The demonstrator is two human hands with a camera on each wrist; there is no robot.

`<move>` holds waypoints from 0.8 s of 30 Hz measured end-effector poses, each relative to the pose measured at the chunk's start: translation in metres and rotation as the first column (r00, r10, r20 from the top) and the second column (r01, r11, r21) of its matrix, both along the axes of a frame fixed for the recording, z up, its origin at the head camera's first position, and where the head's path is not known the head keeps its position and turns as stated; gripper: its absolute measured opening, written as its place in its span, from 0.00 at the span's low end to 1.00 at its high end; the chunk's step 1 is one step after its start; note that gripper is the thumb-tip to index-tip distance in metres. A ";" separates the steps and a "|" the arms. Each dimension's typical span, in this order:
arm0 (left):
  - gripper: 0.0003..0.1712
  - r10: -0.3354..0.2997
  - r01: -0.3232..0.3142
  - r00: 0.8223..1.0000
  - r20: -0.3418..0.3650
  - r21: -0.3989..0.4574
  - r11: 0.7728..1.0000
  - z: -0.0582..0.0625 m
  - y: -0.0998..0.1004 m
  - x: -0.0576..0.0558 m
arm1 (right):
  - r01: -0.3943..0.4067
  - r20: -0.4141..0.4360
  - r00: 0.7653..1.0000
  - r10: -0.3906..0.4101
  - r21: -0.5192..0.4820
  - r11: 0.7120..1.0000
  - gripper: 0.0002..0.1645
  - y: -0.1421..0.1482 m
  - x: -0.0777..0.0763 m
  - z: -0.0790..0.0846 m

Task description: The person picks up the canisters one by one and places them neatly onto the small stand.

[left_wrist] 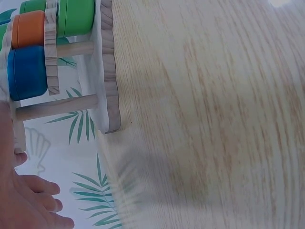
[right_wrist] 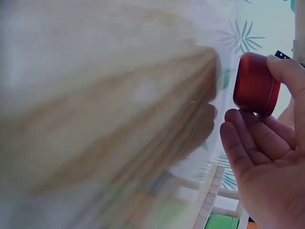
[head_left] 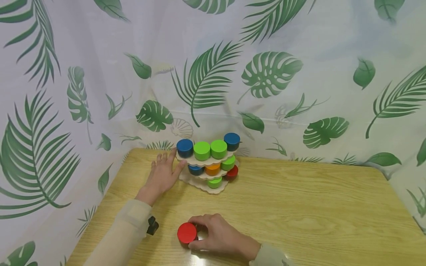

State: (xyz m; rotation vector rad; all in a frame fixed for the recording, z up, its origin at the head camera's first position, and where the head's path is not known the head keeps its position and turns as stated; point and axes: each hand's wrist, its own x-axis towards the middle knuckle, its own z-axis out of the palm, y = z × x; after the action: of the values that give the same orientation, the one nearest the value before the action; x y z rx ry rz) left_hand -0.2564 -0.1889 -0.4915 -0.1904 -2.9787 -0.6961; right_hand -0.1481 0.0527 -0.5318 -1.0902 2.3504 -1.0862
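Observation:
A small red round tin [head_left: 187, 233] is in my right hand [head_left: 219, 234], pinched between thumb and fingers above the near part of the table. The right wrist view shows a seam around the red tin [right_wrist: 256, 83]. My left hand [head_left: 161, 177] is at the left end of a pale wooden tiered stand [head_left: 217, 190], fingers extended, with the thumb and index finger against its top tier. Blue tins [head_left: 184, 147] and green tins [head_left: 202, 150] line that tier. Lower down are an orange tin [head_left: 213, 169], another red tin [head_left: 232, 173], and more blue and green ones.
The stand is near the back edge of a wood-grain table [head_left: 299, 207]. Behind and to the left hangs a white cloth [head_left: 213, 118] with green leaf prints. A small black device [head_left: 152, 225] is at my left wrist.

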 end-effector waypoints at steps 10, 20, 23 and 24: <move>0.48 0.007 -0.007 1.000 0.000 -0.001 1.000 0.000 0.001 0.000 | 0.124 -0.021 0.992 -0.124 0.015 0.992 0.28 -0.003 -0.010 0.004; 0.47 0.011 -0.011 1.000 0.004 -0.004 1.000 0.003 0.002 0.001 | 0.319 -0.101 0.943 -0.318 -0.003 0.948 0.32 -0.012 -0.014 0.000; 0.47 0.015 -0.015 1.000 0.007 -0.001 1.000 0.004 0.002 0.002 | 0.396 -0.141 0.907 -0.396 -0.026 0.918 0.33 -0.016 -0.017 -0.002; 0.47 0.016 -0.016 1.000 0.010 0.001 1.000 0.004 0.002 0.002 | 0.419 -0.154 0.894 -0.420 -0.039 0.907 0.32 -0.018 -0.018 -0.002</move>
State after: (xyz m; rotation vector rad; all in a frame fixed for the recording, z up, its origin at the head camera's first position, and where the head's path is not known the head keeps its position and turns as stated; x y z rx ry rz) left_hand -0.2546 -0.1866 -0.4873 -0.1638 -2.9856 -0.6989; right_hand -0.1664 0.0347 -0.5340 -0.7025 2.7985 -1.1798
